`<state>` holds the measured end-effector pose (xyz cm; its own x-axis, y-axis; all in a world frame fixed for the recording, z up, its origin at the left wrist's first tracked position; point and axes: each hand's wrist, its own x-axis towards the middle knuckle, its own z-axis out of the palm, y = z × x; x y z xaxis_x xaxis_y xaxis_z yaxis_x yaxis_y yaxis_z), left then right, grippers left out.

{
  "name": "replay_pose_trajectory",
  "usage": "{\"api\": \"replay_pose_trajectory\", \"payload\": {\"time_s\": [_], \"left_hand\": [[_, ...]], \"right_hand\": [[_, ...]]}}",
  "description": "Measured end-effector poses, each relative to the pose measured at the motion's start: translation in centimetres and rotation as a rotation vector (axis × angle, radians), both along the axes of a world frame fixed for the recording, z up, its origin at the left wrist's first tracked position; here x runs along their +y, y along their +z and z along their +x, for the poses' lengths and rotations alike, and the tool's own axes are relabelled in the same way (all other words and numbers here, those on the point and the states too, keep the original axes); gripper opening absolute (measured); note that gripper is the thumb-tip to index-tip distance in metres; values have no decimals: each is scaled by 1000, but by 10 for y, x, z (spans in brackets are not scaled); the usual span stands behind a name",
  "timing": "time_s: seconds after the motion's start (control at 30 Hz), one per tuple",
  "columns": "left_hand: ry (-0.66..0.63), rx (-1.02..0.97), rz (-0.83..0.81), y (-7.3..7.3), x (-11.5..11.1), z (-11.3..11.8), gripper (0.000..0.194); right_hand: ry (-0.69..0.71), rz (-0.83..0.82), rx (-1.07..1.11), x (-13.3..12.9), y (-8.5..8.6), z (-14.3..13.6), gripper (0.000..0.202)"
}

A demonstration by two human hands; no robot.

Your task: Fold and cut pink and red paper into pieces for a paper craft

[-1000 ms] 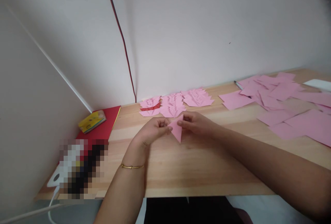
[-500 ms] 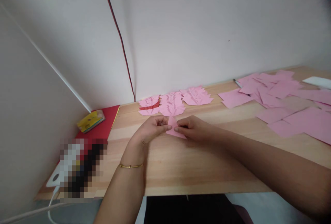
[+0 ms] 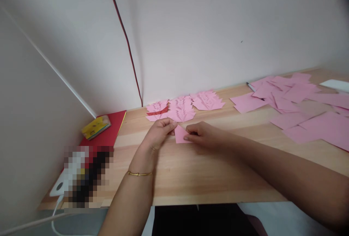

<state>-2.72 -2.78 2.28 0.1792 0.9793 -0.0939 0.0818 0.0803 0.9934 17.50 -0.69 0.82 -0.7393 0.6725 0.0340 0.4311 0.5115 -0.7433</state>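
A small piece of pink paper point(image 3: 180, 135) is held between my two hands, just above the wooden table. My left hand point(image 3: 163, 131) pinches its upper left corner between thumb and fingers. On the other side my right hand point(image 3: 203, 133) grips the right edge, thumb on top and the fingers curled behind. Just beyond my hands lie folded pink paper pieces point(image 3: 182, 109) in overlapping rows, with a red folded piece point(image 3: 158, 111) among those at the left.
Loose pink paper sheets point(image 3: 289, 90) lie scattered on the right, beside a pen point(image 3: 250, 86) and a white object point(image 3: 336, 85). On the left a yellow packet point(image 3: 96, 127) rests on a red folder point(image 3: 117, 123), near a blurred-out patch point(image 3: 87, 178). A wall stands behind the wooden table point(image 3: 218, 178).
My left hand has shifted slightly up and left, its pinch now at the paper's upper corner. The paper now looks squarer, less like a triangle. The right hand has hardly moved.
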Motion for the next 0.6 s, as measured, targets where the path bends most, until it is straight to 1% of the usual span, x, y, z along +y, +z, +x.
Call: {"api": "replay_pose_trajectory", "payload": {"time_s": [0.23, 0.37, 0.47, 0.6], "left_hand": [[68, -84, -45, -5, 2, 6, 33], [81, -100, -53, -5, 2, 8, 38], [33, -102, -77, -2, 0, 6, 38], [-89, -35, -103, 0, -4, 4, 32]], "right_hand": [[28, -41, 41, 2, 5, 1, 29], [19, -46, 77, 1, 4, 1, 29], [-40, -18, 105, 0, 1, 0, 32], [-158, 28, 162, 2, -3, -2, 35]]}}
